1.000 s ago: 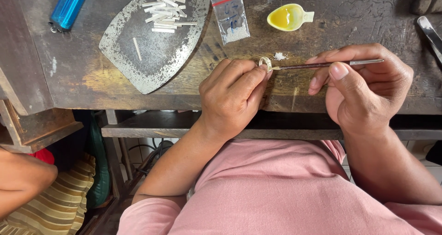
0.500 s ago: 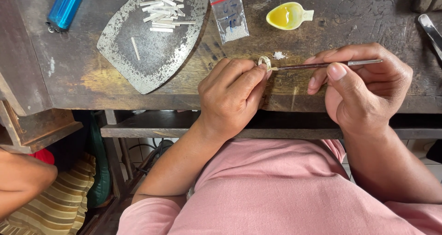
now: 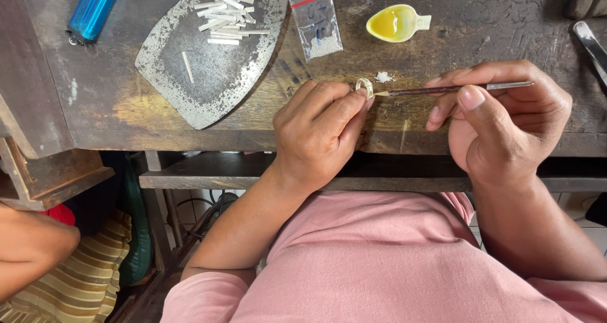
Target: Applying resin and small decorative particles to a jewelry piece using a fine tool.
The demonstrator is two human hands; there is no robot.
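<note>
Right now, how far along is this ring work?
Done: small white strips lie cut on the metal plate, and yellow liquid sits in the little dish. In hand: the left hand pinches a small pale ring on the bench while the right hand touches a thin brush to it. Left: one strip lies apart, unused; I can't tell more.

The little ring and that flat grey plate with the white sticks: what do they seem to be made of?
The ring, pinched by the left hand, looks like pale silvery metal with a dull sheen. The plate looks like worn metal: grey, mottled and speckled. The sticks are matt white; their material is unclear.
</note>
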